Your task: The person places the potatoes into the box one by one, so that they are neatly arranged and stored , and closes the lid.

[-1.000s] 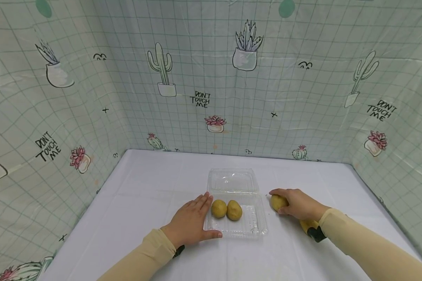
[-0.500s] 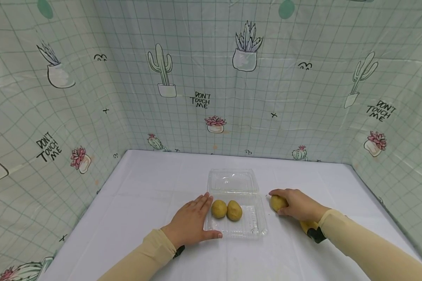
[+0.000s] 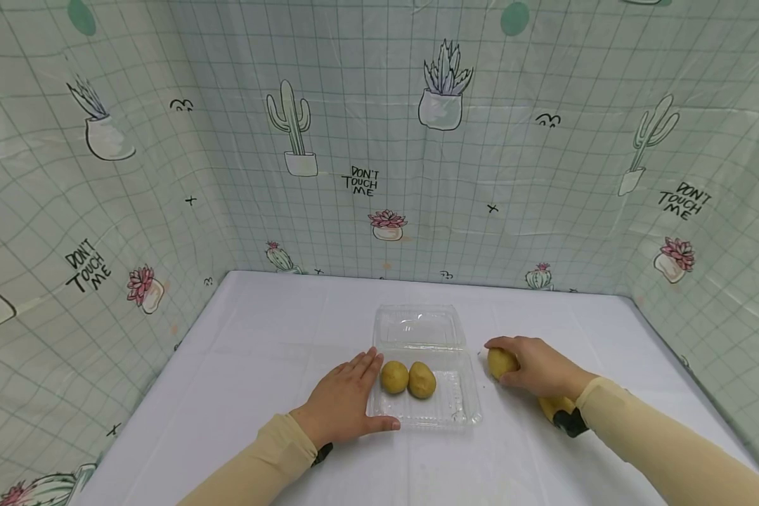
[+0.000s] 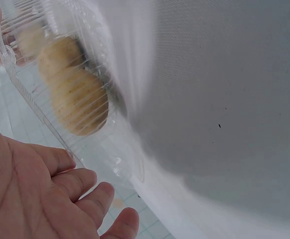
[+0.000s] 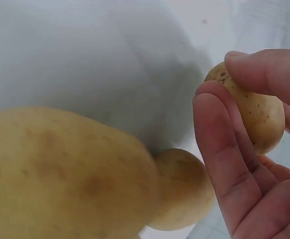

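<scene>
My right hand (image 3: 540, 367) pinches a small yellow potato (image 3: 502, 363) between thumb and fingers, to the right of a clear plastic clamshell box (image 3: 457, 393). In the right wrist view this potato (image 5: 261, 117) shows dark specks on its skin. My left hand (image 3: 346, 399) lies along the box's left side, fingers extended, thumb at the near left corner. Two potatoes (image 3: 422, 380) sit side by side in the left half of the box. Through the ribbed wall, the left wrist view shows those potatoes (image 4: 80, 102) near my spread fingers (image 4: 97, 199).
Under my right wrist lies more yellow potato (image 3: 553, 406), partly hidden by the forearm. The right wrist view shows a large potato (image 5: 65, 174) close up and a smaller one (image 5: 182, 191) behind it. The box's lid (image 3: 417, 326) lies folded back on the white tablecloth (image 3: 278, 316).
My right hand and the potato in it have risen very slightly in the last half second. The left hand and the box stay as they were.
</scene>
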Demonstrator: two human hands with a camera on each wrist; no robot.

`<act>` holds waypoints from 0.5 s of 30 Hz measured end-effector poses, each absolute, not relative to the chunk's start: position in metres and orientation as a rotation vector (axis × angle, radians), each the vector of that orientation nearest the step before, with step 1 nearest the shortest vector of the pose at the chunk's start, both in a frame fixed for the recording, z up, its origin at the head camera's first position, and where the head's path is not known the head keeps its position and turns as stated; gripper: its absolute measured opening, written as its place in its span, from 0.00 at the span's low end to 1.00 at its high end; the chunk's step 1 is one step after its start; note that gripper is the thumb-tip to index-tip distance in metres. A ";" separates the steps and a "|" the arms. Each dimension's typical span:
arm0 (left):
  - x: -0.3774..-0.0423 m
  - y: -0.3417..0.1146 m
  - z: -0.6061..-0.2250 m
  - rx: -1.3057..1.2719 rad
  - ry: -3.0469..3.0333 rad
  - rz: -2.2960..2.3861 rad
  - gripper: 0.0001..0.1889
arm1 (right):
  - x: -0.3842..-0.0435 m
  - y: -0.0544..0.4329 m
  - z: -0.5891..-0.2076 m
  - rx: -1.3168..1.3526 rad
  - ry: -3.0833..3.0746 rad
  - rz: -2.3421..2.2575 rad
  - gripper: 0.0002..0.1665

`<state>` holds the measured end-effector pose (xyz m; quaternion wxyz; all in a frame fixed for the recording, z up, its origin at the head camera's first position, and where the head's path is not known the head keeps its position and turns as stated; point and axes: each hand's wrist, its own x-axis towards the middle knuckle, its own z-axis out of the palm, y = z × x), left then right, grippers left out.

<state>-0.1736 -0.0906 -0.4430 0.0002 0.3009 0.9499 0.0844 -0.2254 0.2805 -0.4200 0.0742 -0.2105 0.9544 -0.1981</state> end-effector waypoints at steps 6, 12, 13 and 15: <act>-0.173 -0.091 -0.441 0.946 2.979 0.278 0.56 | -0.224 0.278 -0.406 -0.730 2.898 -0.640 0.33; -0.173 -0.091 -0.441 0.941 2.976 0.272 0.56 | -0.222 0.265 -0.395 -0.826 2.904 -0.667 0.33; -0.173 -0.091 -0.441 0.942 2.977 0.271 0.56 | -0.222 0.263 -0.393 -0.846 2.899 -0.675 0.33; -0.173 -0.091 -0.441 0.946 2.977 0.271 0.56 | -0.220 0.257 -0.391 -0.879 2.884 -0.694 0.33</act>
